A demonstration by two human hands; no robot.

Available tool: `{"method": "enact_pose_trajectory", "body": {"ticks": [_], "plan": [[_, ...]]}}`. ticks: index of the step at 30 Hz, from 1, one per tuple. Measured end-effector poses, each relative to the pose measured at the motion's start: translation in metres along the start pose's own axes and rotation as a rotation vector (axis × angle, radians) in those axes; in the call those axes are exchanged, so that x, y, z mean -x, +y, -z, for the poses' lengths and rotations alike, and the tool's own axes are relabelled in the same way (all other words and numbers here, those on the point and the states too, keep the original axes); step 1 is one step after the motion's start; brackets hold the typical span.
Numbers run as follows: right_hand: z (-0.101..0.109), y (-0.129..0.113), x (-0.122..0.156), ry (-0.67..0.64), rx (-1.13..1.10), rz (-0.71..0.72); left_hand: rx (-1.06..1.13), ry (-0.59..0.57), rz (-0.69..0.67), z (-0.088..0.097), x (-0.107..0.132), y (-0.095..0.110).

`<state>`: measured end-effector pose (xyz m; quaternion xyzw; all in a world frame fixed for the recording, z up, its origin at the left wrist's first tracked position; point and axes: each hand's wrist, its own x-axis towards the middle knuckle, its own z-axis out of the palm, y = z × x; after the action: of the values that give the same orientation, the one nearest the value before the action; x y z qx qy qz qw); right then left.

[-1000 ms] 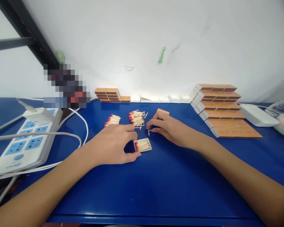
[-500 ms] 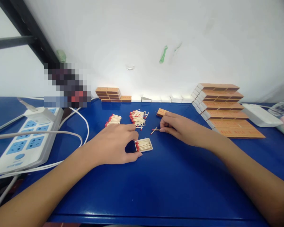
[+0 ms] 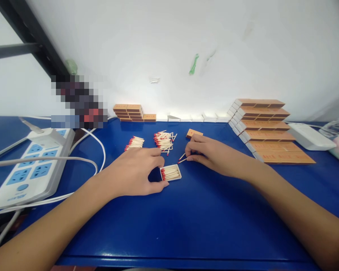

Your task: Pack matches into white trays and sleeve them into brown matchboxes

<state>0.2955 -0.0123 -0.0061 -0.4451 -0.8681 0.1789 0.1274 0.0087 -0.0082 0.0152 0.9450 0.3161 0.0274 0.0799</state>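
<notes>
My left hand [image 3: 137, 169] has its thumb and fingers on either side of the left end of a small white matchbox tray [image 3: 180, 173], steadying it on the table. Red-headed matches [image 3: 171, 173] lie in the tray, heads toward the left. To the right, my right hand [image 3: 200, 150] pinches a match [image 3: 182, 160], its red head pointing left and down near the tray. A second match [image 3: 182, 156] shows beside those fingertips; whether it is held too I cannot tell. Behind my right hand lies a matchbox cover [image 3: 193, 133], orange on top.
Two match piles [image 3: 164, 141] [image 3: 135, 142] lie beyond my left hand. Along the wall stand a small matchbox stack [image 3: 128, 111], a row of white trays [image 3: 186, 118] and a large stepped matchbox stack [image 3: 267, 135]. A power strip [image 3: 31, 165] with cables sits at left, a white device [image 3: 312, 136] at right.
My right hand has moved slightly left toward the tray, bringing the match closer to it. The left hand and tray have stayed in place.
</notes>
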Motion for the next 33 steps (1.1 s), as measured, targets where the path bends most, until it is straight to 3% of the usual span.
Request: {"method": "enact_pose_trajectory", "body": {"ticks": [20,27,33], "plan": [[-0.001,-0.004,0.001,0.011,0.040,-0.037,-0.026,0.015,0.005,0.001,0.001,-0.001],[-0.009,-0.037,0.002,0.129,0.037,0.009,-0.068,0.065,-0.002,-0.003,0.000,-0.002],[-0.023,-0.055,0.000,0.128,0.143,0.056,-0.074,0.084,-0.029,-0.003,0.000,-0.002]]}}
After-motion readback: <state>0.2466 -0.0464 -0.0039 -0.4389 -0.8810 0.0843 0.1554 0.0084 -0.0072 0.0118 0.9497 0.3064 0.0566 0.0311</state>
